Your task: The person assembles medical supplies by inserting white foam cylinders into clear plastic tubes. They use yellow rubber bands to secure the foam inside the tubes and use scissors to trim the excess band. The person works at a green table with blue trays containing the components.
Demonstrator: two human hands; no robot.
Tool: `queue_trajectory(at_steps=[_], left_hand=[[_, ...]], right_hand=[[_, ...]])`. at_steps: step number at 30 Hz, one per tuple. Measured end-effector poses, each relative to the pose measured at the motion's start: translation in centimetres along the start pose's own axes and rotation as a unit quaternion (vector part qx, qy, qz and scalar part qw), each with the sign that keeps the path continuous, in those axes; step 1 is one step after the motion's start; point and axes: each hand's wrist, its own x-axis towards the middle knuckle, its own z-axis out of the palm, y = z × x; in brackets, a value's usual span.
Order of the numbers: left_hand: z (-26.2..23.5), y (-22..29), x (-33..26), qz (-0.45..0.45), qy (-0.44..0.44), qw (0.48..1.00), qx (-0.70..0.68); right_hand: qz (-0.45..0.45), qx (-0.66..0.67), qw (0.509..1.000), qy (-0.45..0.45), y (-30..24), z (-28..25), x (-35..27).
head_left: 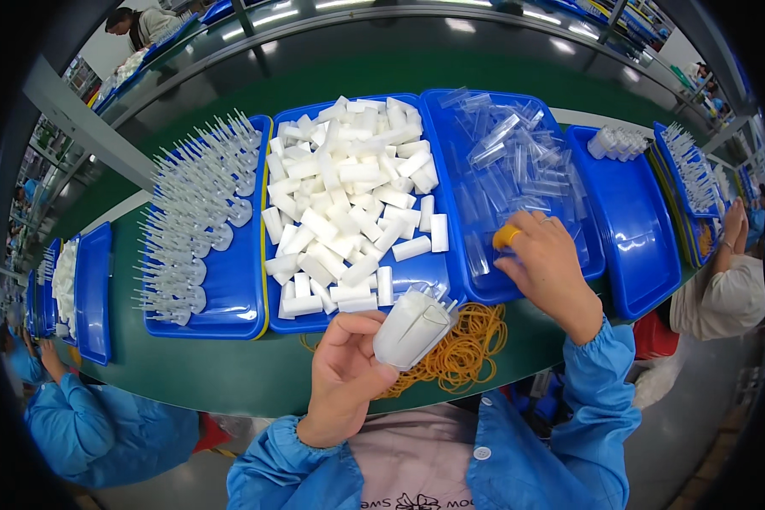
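Observation:
My left hand (344,374) is closed around a bundle of white and clear plastic pieces (414,330), tilted up to the right, with clear prongs at its upper end. Over the near edge of a blue tray (518,293) my right hand (546,259) has bent fingers, its thumb and forefinger apart, with nothing visible between them. Yellow-orange bands (507,236) wrap one of its fingers. Clear plastic sleeves (518,161) lie heaped in that tray, some beside the fingers. Below the bundle, orange rubber bands (467,348) lie piled on the green table.
White foam-like blocks (340,195) fill the middle tray. Clear parts with upright stems (200,212) stand in a left tray (251,314). A right tray (637,263) holds small white pieces (618,143) at its far end. Other people work on both sides; a metal post (89,127) rises at left.

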Motion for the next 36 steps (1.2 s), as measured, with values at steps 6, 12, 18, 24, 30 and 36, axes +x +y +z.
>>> queue_trajectory(at_steps=[6,12,18,24,30,36], left_hand=[[-0.1,-0.3,0.0,0.054,-0.017,0.997,0.061],[0.2,-0.4,-0.1,0.153,-0.045,0.957,0.243],[0.1,0.1,-0.6,0.206,-0.025,0.905,0.371],[0.7,0.7,-0.6,0.237,-0.039,0.865,0.441],[0.9,0.7,-0.4,0.217,-0.059,0.880,0.419],[0.8,0.2,-0.5,0.221,-0.077,0.893,0.386]], right_hand=[[0.159,0.593,0.776,0.142,-3.3,-1.4,-1.0],[0.094,0.670,0.728,0.113,-5.6,-2.2,-2.2],[0.096,0.647,0.751,0.085,-6.8,-2.2,-2.5],[0.064,0.589,0.800,0.100,-7.3,-2.1,-2.5],[0.064,0.600,0.789,0.112,-7.6,-1.9,-2.6],[0.076,0.637,0.763,0.080,-7.5,-2.2,-2.7]])
